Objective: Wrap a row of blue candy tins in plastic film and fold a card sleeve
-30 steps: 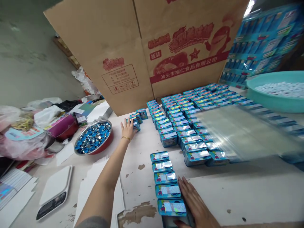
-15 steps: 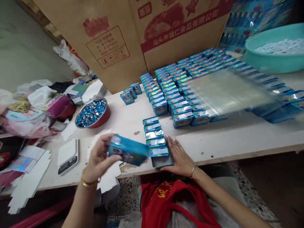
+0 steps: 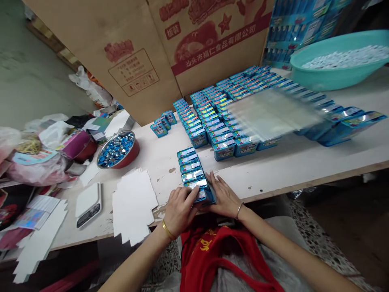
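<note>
Pale, chipped worktable set against tall brown cardboard cartons printed in red. Bare grey concrete floor to the left, speckled terrazzo floor below the table edge. Wooden pallet on the concrete beside the cartons. Soft, even indoor light, without hard shadows.
</note>
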Demonstrator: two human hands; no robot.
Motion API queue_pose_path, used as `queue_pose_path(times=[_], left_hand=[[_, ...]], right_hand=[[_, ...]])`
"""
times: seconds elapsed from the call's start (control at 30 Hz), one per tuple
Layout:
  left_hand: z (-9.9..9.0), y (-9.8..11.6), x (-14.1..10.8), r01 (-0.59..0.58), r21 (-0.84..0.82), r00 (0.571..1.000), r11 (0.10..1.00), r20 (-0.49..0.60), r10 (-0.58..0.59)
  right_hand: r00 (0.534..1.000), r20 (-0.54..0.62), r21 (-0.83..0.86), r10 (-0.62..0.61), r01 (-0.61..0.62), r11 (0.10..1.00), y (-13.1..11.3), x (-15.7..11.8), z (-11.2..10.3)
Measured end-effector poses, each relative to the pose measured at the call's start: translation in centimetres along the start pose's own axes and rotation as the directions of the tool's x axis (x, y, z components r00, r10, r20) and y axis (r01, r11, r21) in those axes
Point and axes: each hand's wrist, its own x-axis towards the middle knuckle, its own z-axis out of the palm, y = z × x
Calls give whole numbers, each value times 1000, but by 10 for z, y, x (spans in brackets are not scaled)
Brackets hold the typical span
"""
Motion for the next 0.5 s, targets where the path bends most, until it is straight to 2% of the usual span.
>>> queue_pose_path(times=[0.13, 0.2, 0.37, 0.43, 0.47, 0.5], left_hand=[[10, 5, 1, 31, 111, 1000, 993, -3, -31], [17, 7, 0, 9, 113, 1000, 994, -23, -7], [28, 2, -8, -37, -102, 999, 994, 33, 41], [29, -17, -17, 34, -225, 999, 974, 9, -33], [27, -34, -25, 123, -272, 990, 954, -31, -136], [24, -54, -35, 254, -303, 954, 919, -75, -289]], right_hand=[[1000, 4, -11, -1, 1, 1000, 0, -1, -1], [1000, 2, -14, 1, -1, 1000, -2, -2, -1], [1000, -7, -24, -12, 12, 1000, -4, -8, -1], [1000, -5, -26, -23, 23, 999, -5, -9, -1], [1000, -4, -23, -29, 29, 999, -5, -10, -1], [999, -3, -20, -35, 35, 999, -6, -11, -1]])
